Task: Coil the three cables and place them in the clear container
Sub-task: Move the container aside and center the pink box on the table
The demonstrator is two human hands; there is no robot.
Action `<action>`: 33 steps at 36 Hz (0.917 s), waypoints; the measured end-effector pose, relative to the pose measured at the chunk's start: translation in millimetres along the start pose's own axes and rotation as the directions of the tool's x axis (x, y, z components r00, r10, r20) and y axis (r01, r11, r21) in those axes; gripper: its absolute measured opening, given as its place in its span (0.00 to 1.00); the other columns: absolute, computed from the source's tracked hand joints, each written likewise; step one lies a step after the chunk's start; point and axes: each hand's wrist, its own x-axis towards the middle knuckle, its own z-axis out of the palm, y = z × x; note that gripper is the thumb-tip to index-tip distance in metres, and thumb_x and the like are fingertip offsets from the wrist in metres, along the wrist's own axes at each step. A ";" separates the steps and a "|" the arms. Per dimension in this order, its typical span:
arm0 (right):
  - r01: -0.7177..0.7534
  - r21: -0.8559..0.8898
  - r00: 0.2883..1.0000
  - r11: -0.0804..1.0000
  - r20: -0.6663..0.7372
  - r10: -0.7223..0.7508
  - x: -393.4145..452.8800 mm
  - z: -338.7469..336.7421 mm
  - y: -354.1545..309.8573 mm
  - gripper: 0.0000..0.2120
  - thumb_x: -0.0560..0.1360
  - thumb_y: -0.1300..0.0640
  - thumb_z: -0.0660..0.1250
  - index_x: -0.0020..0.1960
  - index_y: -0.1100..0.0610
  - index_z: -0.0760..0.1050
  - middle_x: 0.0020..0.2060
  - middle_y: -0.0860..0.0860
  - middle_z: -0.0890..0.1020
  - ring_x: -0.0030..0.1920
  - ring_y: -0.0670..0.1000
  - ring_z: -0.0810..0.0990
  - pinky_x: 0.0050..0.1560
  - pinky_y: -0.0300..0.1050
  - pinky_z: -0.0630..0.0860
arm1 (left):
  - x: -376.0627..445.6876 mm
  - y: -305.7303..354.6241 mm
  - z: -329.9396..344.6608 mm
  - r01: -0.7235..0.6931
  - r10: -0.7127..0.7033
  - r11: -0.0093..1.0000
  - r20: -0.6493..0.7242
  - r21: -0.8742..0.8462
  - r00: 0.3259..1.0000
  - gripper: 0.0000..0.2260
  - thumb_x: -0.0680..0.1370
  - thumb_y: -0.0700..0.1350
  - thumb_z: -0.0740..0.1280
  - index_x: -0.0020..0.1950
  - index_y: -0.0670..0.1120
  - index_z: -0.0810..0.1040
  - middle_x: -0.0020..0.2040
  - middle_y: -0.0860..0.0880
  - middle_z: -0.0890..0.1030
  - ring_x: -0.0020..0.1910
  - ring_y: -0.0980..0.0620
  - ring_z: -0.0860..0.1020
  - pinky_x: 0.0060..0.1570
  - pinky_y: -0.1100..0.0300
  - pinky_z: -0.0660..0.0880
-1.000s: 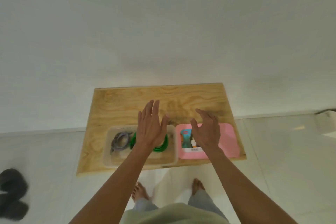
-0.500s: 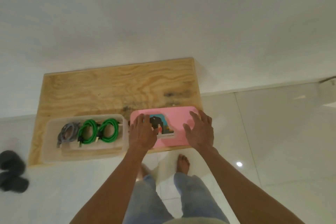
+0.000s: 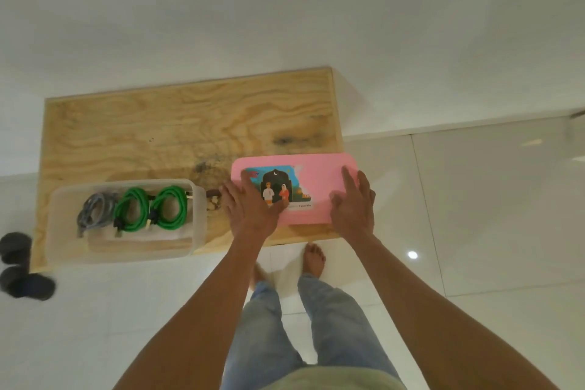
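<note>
Your clear container (image 3: 198, 218) on the plywood table (image 3: 158, 136) holds three coiled cables, one grey (image 3: 95, 210) and two green (image 3: 131, 209), their plugs hard to make out. Your left hand (image 3: 251, 210) and right hand (image 3: 353, 207) lie flat, fingers straight, on the pink lid (image 3: 319, 174), hiding its near corners.

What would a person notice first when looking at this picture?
The pink lid at the wooden table's near right corner stands out, with the left hand and right hand resting on it. To its left, the clear container holds two green coiled cables and a grey one.
</note>
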 end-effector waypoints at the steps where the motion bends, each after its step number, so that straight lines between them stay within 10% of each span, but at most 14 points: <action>1: -0.005 -0.002 1.000 1.000 -0.006 0.005 -1.3 -0.6 -1.5 0.29 0.81 0.55 0.58 0.79 0.47 0.53 0.78 0.54 0.54 0.72 0.60 0.60 0.64 0.57 0.70 | 0.4 0.7 -0.2 -0.004 0.003 1.000 -0.011 -0.015 1.000 0.49 0.70 0.63 0.74 0.79 0.47 0.49 0.78 0.34 0.55 0.79 0.34 0.50 0.77 0.40 0.51; 16: -0.006 0.140 0.971 0.990 -0.235 0.039 -35.5 -23.3 -79.7 0.33 0.76 0.45 0.65 0.78 0.50 0.59 0.75 0.55 0.63 0.69 0.61 0.63 0.62 0.58 0.71 | -5.0 1.6 -101.6 -0.189 0.129 0.959 -0.267 -0.211 0.955 0.40 0.66 0.59 0.77 0.73 0.51 0.64 0.68 0.41 0.65 0.66 0.38 0.66 0.66 0.43 0.68; 33: 0.206 0.158 0.950 0.966 -0.270 -0.159 -140.5 106.1 -262.5 0.32 0.75 0.46 0.68 0.76 0.53 0.63 0.76 0.56 0.62 0.76 0.57 0.58 0.76 0.51 0.56 | 21.9 -210.1 -245.0 -0.107 0.044 0.972 -0.285 -0.209 0.957 0.46 0.66 0.67 0.74 0.77 0.50 0.57 0.72 0.41 0.64 0.71 0.37 0.65 0.68 0.41 0.64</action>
